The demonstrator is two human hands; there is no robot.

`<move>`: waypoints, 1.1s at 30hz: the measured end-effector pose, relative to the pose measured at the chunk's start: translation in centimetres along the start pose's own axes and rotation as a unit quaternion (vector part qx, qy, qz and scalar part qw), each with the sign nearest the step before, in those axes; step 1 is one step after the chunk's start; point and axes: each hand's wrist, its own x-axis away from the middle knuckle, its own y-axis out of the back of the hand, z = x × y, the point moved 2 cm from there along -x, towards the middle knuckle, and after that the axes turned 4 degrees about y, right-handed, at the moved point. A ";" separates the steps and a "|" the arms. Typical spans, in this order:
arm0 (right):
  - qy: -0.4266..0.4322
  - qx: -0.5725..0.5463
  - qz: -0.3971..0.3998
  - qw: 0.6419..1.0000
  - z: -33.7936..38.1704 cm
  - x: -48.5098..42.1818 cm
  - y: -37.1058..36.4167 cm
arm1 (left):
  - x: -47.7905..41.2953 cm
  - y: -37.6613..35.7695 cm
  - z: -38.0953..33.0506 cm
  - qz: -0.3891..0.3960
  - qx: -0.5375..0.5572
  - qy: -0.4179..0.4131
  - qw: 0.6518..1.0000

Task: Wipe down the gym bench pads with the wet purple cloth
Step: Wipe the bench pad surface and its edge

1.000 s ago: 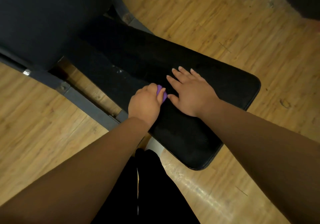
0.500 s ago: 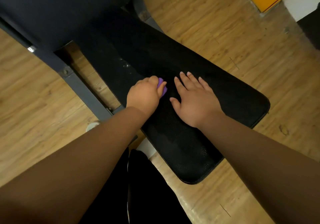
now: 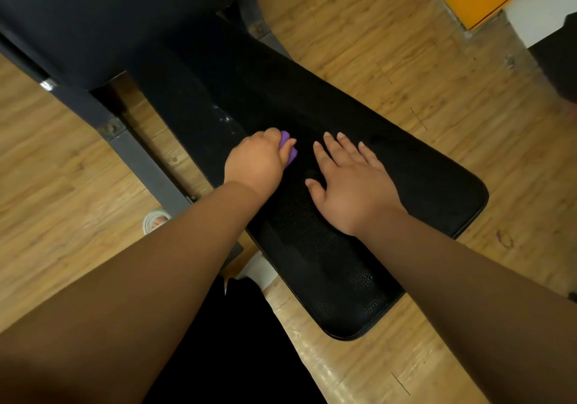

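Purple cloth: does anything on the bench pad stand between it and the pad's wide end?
Yes. The right hand lies flat on the bench pad, close beside the purple cloth gripped in the left hand, apart from it, on the side toward the wide end. Nothing else visible is in the way.

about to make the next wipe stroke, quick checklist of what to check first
1. Cloth held firmly: ok. The left hand grips the cloth, and only a purple edge shows.
2. Cloth on the seat pad: ok, it looks pressed onto it.
3. Path to the right clear: not ok. The right hand lies flat on the seat pad just beside the cloth.
4. Cloth wet enough: cannot tell.
5. Back pad already wiped: cannot tell, as it is too dark to judge.
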 end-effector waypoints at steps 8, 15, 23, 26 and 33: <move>-0.002 0.003 -0.009 1.000 0.1 -0.1 -0.1 | 4.1 -0.1 0.2 0.014 -0.018 -0.055 0.998; 0.005 -0.004 -0.014 1.000 0.1 -0.1 -0.2 | -0.8 -0.1 0.5 0.005 -0.011 0.017 1.000; 0.020 -0.025 -0.028 0.999 0.0 0.0 -0.1 | 1.6 -0.1 1.3 0.012 -0.009 -0.023 1.000; 0.026 -0.028 -0.030 0.999 0.0 0.1 -0.1 | -0.9 0.0 0.9 0.009 -0.018 -0.003 1.000; 0.044 -0.030 0.007 0.999 -0.6 -1.6 1.3 | 2.2 0.0 1.5 0.017 -0.019 -0.041 0.999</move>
